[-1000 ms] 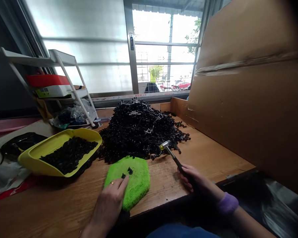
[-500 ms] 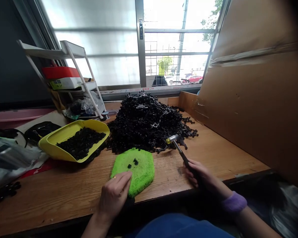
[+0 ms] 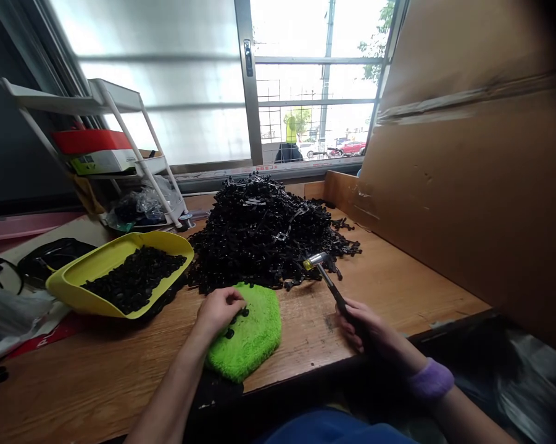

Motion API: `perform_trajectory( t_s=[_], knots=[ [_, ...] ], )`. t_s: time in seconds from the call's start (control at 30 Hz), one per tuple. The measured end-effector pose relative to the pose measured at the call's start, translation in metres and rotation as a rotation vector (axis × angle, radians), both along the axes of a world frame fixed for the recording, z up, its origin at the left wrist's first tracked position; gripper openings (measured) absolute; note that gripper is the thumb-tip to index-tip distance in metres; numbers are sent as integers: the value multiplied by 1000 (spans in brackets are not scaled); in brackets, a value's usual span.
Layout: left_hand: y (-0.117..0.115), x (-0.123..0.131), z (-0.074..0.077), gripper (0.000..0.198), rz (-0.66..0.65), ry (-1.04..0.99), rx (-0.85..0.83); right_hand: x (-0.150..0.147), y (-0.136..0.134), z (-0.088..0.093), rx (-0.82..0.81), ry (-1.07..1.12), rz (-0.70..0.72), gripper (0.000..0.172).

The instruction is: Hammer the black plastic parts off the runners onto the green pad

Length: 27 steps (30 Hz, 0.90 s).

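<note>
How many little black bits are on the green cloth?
3. The black bits sit on the green cloth, right by the left hand; more may be hidden under that hand.

Small hammer point(image 3: 332, 288), yellow-tipped, tilted — black bits point(image 3: 231, 333), on bright green cloth pad point(image 3: 252, 342)

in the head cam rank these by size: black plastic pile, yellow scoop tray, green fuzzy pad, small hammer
1. black plastic pile
2. yellow scoop tray
3. green fuzzy pad, though it sits nearer the camera, so it may look bigger than it is
4. small hammer, long but very thin
</note>
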<state>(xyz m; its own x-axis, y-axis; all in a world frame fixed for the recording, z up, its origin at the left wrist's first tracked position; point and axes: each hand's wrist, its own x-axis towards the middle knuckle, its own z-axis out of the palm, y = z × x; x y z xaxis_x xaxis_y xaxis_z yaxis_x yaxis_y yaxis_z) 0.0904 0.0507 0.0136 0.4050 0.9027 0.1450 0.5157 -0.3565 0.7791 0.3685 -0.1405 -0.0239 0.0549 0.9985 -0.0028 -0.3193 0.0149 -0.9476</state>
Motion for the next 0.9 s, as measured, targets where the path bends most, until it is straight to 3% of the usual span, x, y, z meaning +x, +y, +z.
perform_trajectory(
  t_s=[0.17,0.37,0.5,0.9],
  knots=[
    [5,-8,-12,21,6,21,63,-1,-3,4,0,13,7,20],
    [6,-10,-9,23,4,111,105,0,-3,3,33,36,-3,20],
    [-1,-10,-6,18,87,167,173,2,-1,1,49,33,-15,21],
    [-9,-13,-10,31,94,-79,99,3,-7,4,52,129,-1,19]
  ],
)
